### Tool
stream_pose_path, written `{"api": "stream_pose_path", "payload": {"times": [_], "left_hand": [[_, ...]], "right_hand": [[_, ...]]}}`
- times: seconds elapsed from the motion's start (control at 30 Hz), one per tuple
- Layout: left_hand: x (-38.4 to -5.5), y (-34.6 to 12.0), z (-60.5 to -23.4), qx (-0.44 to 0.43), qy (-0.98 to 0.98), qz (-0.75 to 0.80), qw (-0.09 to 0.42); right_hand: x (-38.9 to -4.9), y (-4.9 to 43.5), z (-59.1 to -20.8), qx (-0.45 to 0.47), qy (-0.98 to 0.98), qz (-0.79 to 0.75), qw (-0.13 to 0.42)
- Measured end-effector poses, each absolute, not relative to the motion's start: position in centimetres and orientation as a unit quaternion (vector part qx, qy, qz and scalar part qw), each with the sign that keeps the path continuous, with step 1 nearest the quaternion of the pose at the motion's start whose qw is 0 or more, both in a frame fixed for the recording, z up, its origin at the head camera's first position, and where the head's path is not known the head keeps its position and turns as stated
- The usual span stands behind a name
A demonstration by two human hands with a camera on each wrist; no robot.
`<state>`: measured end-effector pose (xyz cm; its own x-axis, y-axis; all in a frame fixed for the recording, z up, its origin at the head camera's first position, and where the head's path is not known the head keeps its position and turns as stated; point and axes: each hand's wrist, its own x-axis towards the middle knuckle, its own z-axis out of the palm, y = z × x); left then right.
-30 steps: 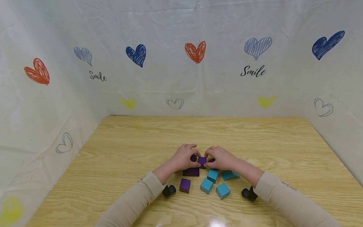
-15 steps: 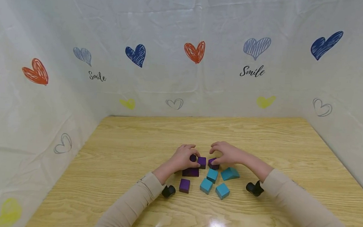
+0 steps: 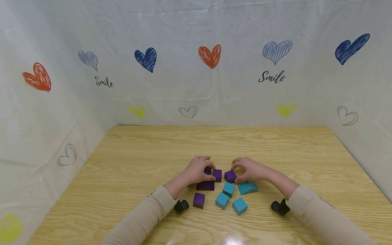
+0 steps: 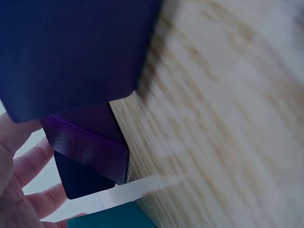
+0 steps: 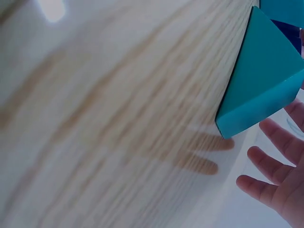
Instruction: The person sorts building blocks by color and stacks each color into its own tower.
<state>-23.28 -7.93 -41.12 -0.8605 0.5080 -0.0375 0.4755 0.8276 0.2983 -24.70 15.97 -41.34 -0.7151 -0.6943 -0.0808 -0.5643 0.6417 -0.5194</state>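
Near the middle of the table, my left hand (image 3: 197, 172) pinches a purple cube (image 3: 217, 175) between thumb and index finger. A dark round piece (image 3: 208, 170) shows inside the curve of those fingers. To the right of that cube, my right hand (image 3: 251, 169) has thumb and index finger at the right side of another purple cube (image 3: 230, 176), which sits turned at an angle. Below my left hand lies a long purple block (image 3: 205, 186). A teal wedge (image 5: 261, 76) fills the right wrist view's upper right, its other fingers (image 5: 268, 166) spread beyond it.
Several teal cubes (image 3: 222, 200) stand in front of the hands, and a purple cube (image 3: 199, 200) sits left of them. Black wrist cameras (image 3: 181, 206) hang under both forearms. A white curtain (image 3: 175, 30) with printed hearts encloses the wooden table (image 3: 153, 146).
My right hand has left the left-hand cube, lifted away and moved right, and its thumb and index finger now meet the angled purple cube. My left hand has stayed almost still.
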Motion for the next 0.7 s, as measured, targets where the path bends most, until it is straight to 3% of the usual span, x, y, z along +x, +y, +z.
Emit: {"api": "stream_pose_path", "payload": {"times": [0.7], "left_hand": [[-23.44, -8.64, -41.46, 0.266, 0.949, 0.158, 0.052]], "right_hand": [[-24.75, 15.96, -42.14, -0.353, 0.894, -0.256, 0.107]]}}
